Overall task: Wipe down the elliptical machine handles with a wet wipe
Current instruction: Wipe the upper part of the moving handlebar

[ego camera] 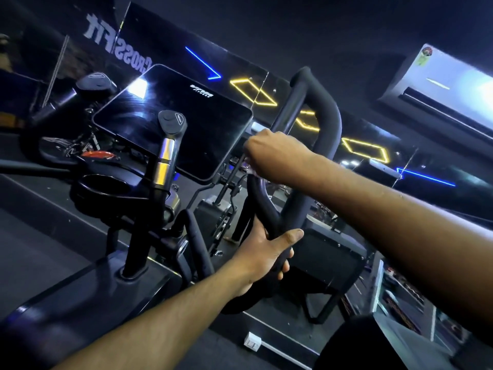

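Your left hand (262, 252) has its grip closed round the lower run of the looped handle (326, 134), thumb over the near side and fingers curled under. My read: that's a brace, so the moving arm doesn't swing while you scrub. Your right hand (269, 153) sits higher up, fist closed over the inner bar of the same loop, knuckles toward you. A pale scrap shows just under the fingers, likely the wet wipe (250, 170), bunched in the palm so it wraps the tube instead of sliding flat; too small and blurred to be sure. The upper curve of the loop, far from you, isn't covered by either hand. The short fixed handle (166, 153) with the metal pulse sensors stands to the left, well apart from both hands and untouched right now, and the dark console screen (173, 118) sits behind it. Judging by hand position, you're mid-pass on the right loop. Next calls for sliding the wipe along the tube and shifting the left hand off its patch, or that section gets missed. Watch the arm pivoting when you release.
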Demonstrator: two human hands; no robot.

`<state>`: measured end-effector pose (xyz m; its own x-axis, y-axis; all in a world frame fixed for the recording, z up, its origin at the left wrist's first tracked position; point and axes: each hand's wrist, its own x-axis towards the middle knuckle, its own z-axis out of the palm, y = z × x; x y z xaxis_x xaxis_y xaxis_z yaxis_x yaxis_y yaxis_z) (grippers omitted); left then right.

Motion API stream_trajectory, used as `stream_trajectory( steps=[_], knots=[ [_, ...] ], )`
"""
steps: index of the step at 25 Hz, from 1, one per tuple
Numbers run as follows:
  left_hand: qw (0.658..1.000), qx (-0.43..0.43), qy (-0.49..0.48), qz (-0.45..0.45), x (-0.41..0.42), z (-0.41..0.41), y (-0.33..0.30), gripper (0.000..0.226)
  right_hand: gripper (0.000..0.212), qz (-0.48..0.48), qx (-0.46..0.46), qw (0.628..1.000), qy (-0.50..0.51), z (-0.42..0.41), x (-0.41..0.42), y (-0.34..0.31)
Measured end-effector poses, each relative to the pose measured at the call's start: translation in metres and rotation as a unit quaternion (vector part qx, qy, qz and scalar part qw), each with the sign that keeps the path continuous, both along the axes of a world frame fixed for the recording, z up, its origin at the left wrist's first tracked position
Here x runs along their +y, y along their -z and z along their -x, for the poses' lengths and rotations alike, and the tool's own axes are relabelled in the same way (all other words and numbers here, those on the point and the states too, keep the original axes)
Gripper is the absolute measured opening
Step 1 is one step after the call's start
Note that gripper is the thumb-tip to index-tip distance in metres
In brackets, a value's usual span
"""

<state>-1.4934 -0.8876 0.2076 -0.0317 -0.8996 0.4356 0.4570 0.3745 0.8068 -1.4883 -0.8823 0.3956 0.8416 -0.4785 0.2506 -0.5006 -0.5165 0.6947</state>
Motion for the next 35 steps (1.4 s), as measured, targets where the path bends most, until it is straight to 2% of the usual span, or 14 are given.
stream_trajectory(
  steps=[2,5,8,10,12,15,17,19,23,26,28,30,32,35],
  knots=[
    [1.000,-0.019,0.007,-0.024,0.001,-0.006,0.000,0.056,0.005,-0.011,0.014,1.000,-0.011,0.004,-0.002,0.006],
    [0.997,-0.041,0.004,-0.070,-0.003,-0.029,-0.013,0.049,0.008,-0.009,0.052,0.997,-0.050,0.013,-0.015,0.012],
    [0.989,-0.052,-0.130,-0.047,-0.018,-0.055,-0.041,0.037,0.016,0.010,-0.034,0.995,-0.091,0.022,-0.029,-0.001],
    [0.970,-0.093,-0.225,0.011,-0.027,-0.068,-0.054,0.042,0.012,0.013,-0.005,0.995,-0.095,0.023,-0.030,0.007],
    [0.950,-0.147,-0.272,0.037,-0.031,-0.072,-0.059,0.026,0.011,0.021,0.009,0.994,-0.105,0.023,-0.035,0.006],
    [0.951,-0.150,-0.269,0.028,-0.035,-0.074,-0.054,0.034,0.010,0.060,-0.066,0.990,-0.109,0.028,-0.047,-0.008],
    [0.956,-0.133,-0.258,0.032,-0.037,-0.074,-0.051,0.042,0.009,0.034,-0.038,0.989,-0.141,0.029,-0.049,0.001],
    [0.959,-0.132,-0.250,0.032,-0.038,-0.076,-0.051,0.038,0.011,0.039,0.030,0.983,-0.179,0.035,-0.049,0.010],
    [0.963,-0.125,-0.239,0.023,-0.029,-0.072,-0.053,0.028,0.025,0.094,-0.065,0.972,-0.206,0.046,-0.059,-0.007],
    [0.964,-0.120,-0.235,0.030,-0.026,-0.071,-0.054,0.030,0.026,0.055,-0.006,0.973,-0.225,0.046,-0.054,0.005],
    [0.963,-0.119,-0.239,0.026,-0.027,-0.071,-0.055,0.020,0.032,0.026,0.014,0.972,-0.232,0.053,-0.053,-0.006],
    [0.963,-0.122,-0.241,0.020,-0.028,-0.070,-0.055,0.013,0.032,0.067,0.016,0.969,-0.237,0.060,-0.054,-0.022],
    [0.955,-0.163,-0.246,0.016,-0.027,-0.075,-0.056,0.021,0.030,0.130,-0.008,0.958,-0.256,0.066,-0.060,-0.030],
    [0.898,-0.321,-0.302,0.005,-0.027,-0.095,-0.073,0.048,0.023,0.093,-0.045,0.966,-0.237,0.069,-0.063,-0.021]
  ],
)
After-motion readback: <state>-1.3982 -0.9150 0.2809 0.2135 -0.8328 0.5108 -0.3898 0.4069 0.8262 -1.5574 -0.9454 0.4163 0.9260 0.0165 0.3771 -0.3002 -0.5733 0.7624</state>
